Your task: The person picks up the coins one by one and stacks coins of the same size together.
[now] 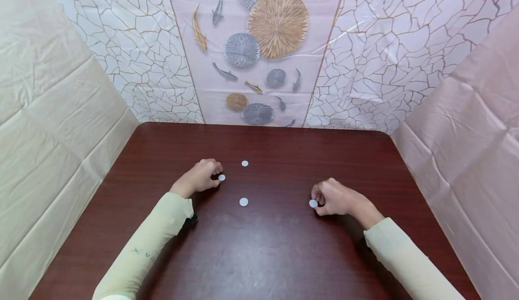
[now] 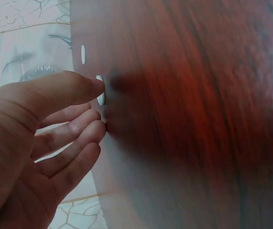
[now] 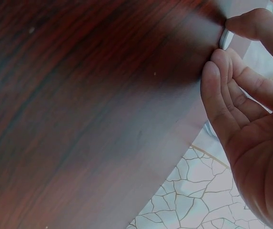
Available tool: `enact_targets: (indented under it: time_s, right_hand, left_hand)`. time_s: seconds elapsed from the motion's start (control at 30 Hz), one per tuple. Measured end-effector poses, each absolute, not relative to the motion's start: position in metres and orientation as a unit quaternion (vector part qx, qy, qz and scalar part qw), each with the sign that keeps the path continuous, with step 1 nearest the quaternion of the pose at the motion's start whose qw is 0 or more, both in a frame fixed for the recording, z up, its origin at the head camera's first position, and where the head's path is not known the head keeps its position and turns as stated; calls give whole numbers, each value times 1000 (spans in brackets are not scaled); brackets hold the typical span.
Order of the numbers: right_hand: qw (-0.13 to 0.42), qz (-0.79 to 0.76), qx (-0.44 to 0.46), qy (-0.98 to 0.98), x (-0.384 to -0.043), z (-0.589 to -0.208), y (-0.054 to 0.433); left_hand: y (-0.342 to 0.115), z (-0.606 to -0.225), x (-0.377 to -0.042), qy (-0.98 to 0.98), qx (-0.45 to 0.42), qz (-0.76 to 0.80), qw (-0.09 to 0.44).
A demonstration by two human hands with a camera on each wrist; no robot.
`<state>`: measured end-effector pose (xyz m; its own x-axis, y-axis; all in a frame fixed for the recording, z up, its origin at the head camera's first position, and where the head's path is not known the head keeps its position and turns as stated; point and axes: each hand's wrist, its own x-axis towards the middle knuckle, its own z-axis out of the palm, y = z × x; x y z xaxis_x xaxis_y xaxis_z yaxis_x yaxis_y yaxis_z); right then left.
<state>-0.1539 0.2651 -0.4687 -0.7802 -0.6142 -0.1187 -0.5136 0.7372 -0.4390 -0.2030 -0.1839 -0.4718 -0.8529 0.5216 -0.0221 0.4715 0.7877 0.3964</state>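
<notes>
On the left of the table, my left hand (image 1: pixel 201 175) has its thumb and curled fingers around a small white disc (image 1: pixel 221 178). The left wrist view shows the thumb against that disc (image 2: pixel 101 95), with the fingers bent just below. Further right, my right hand (image 1: pixel 334 197) holds another white disc (image 1: pixel 313 203) at its rim between thumb and forefinger; in the right wrist view only a sliver of this disc (image 3: pixel 225 40) is visible. Two more discs lie flat between the hands, a far one (image 1: pixel 245 163) and a nearer one (image 1: pixel 243 202). Neither is touched.
All the discs are on a dark red-brown wooden table (image 1: pixel 259 255) with rounded far corners. A patterned sheet (image 1: pixel 154 65) hangs behind it. Pale cloth walls stand at the left (image 1: pixel 48 124) and the right (image 1: pixel 466 156).
</notes>
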Motion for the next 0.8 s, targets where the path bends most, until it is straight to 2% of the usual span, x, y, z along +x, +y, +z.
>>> enact_targets:
  time_s: [0.5, 0.8]
  right_hand:
    - [129, -201, -307, 921, -155, -469, 262]
    - [129, -201, -307, 921, -156, -471, 265]
  left_hand:
    - [-187, -469, -219, 928, 336, 154, 53]
    - [-182, -465, -228, 924, 352, 135, 68]
